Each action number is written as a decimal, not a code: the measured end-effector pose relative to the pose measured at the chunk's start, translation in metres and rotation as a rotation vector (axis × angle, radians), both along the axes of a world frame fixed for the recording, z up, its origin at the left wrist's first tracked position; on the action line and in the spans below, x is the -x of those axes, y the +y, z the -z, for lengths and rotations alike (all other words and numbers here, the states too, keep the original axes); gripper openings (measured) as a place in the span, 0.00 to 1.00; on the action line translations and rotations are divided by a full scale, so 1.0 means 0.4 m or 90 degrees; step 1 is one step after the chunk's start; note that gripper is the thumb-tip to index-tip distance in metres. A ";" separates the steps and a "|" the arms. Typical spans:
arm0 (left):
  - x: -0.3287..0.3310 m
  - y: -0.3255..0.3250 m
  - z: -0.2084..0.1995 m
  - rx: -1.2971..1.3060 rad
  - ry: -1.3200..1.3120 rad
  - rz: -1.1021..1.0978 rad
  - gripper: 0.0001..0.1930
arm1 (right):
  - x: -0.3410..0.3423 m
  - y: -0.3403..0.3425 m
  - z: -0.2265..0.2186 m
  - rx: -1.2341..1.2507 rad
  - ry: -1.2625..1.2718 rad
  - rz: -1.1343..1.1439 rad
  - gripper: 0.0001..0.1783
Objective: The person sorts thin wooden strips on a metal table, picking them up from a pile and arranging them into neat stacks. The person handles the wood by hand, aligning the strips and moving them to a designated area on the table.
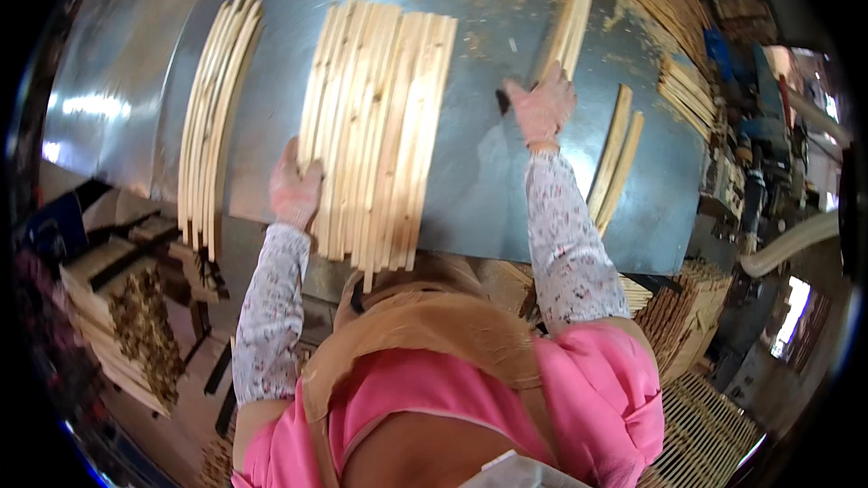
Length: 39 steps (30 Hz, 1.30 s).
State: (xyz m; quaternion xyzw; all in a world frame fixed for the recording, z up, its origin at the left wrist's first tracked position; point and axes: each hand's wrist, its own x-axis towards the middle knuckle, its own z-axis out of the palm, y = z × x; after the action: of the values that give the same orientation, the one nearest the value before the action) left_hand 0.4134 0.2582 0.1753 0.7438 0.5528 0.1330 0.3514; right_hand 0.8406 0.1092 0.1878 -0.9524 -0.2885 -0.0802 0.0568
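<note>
Side by side on a metal-topped table (488, 172) lies a wide row of pale wooden strips (375, 126), their near ends uneven. My left hand (296, 190), in a pinkish glove, rests against the row's left edge near its close end, thumb and fingers apart. Farther right, my gloved right hand (545, 107) reaches to the near end of a small group of wooden strips (571, 23). Its thumb is spread out to the left and its fingertips touch the wood. Patterned sleeves cover both my forearms.
A narrower group of strips (217, 117) lies on the left and overhangs the near edge. Two separate strips (617, 158) lie right of my right forearm. More wood (687, 95) is piled along the far right. Stacked timber (136, 334) stands below the table at left.
</note>
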 end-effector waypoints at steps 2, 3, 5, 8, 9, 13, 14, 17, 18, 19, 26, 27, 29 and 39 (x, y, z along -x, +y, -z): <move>-0.006 0.008 0.002 0.011 0.010 0.020 0.32 | -0.120 0.012 -0.006 -0.012 0.100 0.195 0.57; -0.007 0.007 -0.004 0.009 0.015 0.025 0.32 | -0.165 0.012 0.006 -0.035 0.190 0.278 0.58; -0.035 0.012 0.003 0.016 -0.013 0.028 0.31 | -0.267 -0.029 0.082 0.005 0.236 0.325 0.53; -0.005 0.005 0.055 0.064 -0.105 -0.026 0.31 | -0.222 -0.070 0.105 -0.324 0.423 0.156 0.40; 0.005 0.007 0.084 0.089 -0.152 -0.041 0.31 | -0.194 -0.099 0.120 -0.591 0.650 0.094 0.29; 0.020 0.001 0.091 0.076 -0.146 -0.045 0.31 | 0.004 -0.270 0.102 -0.879 1.159 0.096 0.32; 0.005 -0.007 0.043 0.096 -0.121 -0.033 0.31 | 0.094 -0.277 0.060 -0.936 1.202 0.108 0.33; -0.016 0.006 -0.050 0.073 -0.031 0.024 0.34 | 0.277 -0.323 0.023 -1.031 1.401 0.055 0.28; -0.004 0.006 -0.021 0.058 -0.027 0.021 0.35 | 0.333 -0.338 0.020 -1.040 1.487 0.019 0.25; 0.008 0.010 0.009 0.042 -0.022 0.017 0.35 | 0.399 -0.339 -0.004 -1.018 1.460 0.159 0.24; 0.017 0.010 0.047 -0.003 -0.023 0.034 0.36 | 0.622 -0.325 0.009 -0.554 1.292 0.523 0.30; 0.005 -0.003 0.057 0.027 -0.081 0.004 0.34 | 0.607 -0.346 0.037 -0.298 1.028 0.151 0.29; -0.001 -0.010 0.047 0.032 -0.117 0.016 0.32 | 0.568 -0.368 0.086 0.038 0.630 -0.153 0.25; -0.011 -0.027 -0.008 0.034 0.006 0.038 0.36 | 0.474 -0.455 -0.039 -0.014 0.445 -0.043 0.39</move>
State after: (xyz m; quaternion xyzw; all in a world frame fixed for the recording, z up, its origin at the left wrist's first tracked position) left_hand 0.4179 0.2475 0.1787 0.7511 0.5353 0.1042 0.3722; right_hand 0.6511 -0.0728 0.2034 -0.9116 -0.2823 0.2493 0.1647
